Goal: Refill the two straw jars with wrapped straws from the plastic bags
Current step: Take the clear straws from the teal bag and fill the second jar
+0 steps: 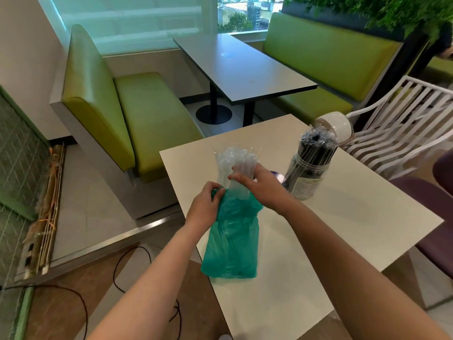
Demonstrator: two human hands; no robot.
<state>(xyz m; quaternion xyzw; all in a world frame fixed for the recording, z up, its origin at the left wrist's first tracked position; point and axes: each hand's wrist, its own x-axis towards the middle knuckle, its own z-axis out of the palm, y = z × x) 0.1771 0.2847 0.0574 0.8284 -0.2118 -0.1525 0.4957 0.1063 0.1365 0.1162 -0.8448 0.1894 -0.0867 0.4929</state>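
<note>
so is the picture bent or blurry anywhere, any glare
Head view: wide-angle bending curves the white table edges and bench; the plant at top right is smeared; soft window glare whitens the far table; hands and green bag stay fairly sharp.

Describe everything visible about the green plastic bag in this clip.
The green plastic bag is thin, translucent and crumpled, lying on the white table near its left edge. The left hand pinches its open mouth; the right hand grips clear wrapped straws sticking out of it.
</note>
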